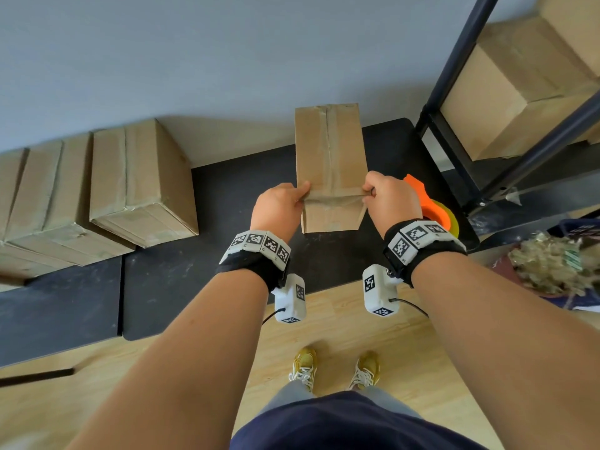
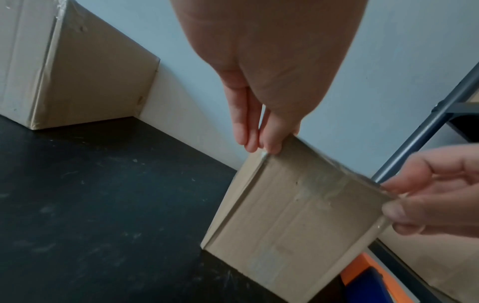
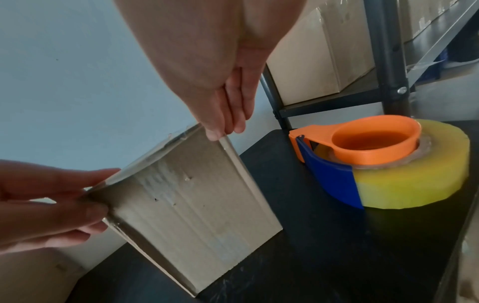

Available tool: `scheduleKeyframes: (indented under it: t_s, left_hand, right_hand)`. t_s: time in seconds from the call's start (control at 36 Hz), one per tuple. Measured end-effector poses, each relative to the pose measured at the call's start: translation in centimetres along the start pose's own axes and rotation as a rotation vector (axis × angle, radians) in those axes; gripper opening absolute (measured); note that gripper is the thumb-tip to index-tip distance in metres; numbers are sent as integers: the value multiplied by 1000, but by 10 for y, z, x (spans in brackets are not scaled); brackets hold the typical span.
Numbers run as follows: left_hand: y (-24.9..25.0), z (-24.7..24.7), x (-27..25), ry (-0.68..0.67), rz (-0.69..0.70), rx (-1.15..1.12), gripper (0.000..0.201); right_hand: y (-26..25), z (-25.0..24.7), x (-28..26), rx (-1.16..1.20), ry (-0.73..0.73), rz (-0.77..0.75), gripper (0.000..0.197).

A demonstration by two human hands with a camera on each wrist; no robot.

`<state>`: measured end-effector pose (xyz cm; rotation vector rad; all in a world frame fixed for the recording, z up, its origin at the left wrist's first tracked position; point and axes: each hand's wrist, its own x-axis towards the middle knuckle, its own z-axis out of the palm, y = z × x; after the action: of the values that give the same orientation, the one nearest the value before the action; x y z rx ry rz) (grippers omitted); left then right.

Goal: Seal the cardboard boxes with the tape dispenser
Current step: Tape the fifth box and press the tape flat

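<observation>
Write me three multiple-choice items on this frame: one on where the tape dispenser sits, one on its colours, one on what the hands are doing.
1. Where is the tape dispenser?
A. On the black table, right of the small box
B. On the shelf
C. In the left hand

2. The dispenser's frame is:
A. Red and white
B. Orange and blue
C. All black

3. The hands are:
A. Both idle
B. Both pinching the small box's near end
C. Pulling tape off the roll

Key: 1 A, it lies on the table beside the box; 2 B, orange handle, blue guard; 3 B, left hand and right hand each pinch a near corner.
</observation>
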<state>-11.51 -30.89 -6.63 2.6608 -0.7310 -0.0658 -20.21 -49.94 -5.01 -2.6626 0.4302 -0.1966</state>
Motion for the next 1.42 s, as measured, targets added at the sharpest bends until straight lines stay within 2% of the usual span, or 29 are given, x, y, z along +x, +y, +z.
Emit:
scheduleKeyframes:
  t_s: [0.19,0.31,0.42,0.53,0.81,1.0,1.08,1.42]
  left_hand:
    - [6,6,-8,51,-39,-61,36]
    - [5,6,-11,51,-45,-69,43]
    - [9,5,-18,78,-99,-178,46]
    - [11,7,-20,118,-82,-136,45]
    - [17,-3,-12,-61,-22,160,41]
    - [20,-4,-6,-120,-8,275,38]
    - [21,-2,-5,-124,-14,279,39]
    - [10,11,-26,55,-15,7,41]
  right_hand:
    - [1,1,-3,37,-19,37,15]
    - [-3,-2,-6,66,-55,94,25]
    - [-12,-6,-8,75,-55,143,16]
    - [-14,-6,-9,10,-46,123,16]
    - [-7,-3,-9,-122,-68,-3,17]
    - [-12,-1,-6,-165,-57,4,13]
    - [-12,3,-7,-177,-51,10,22]
    - [-15,5,-9,-85,8,57,16]
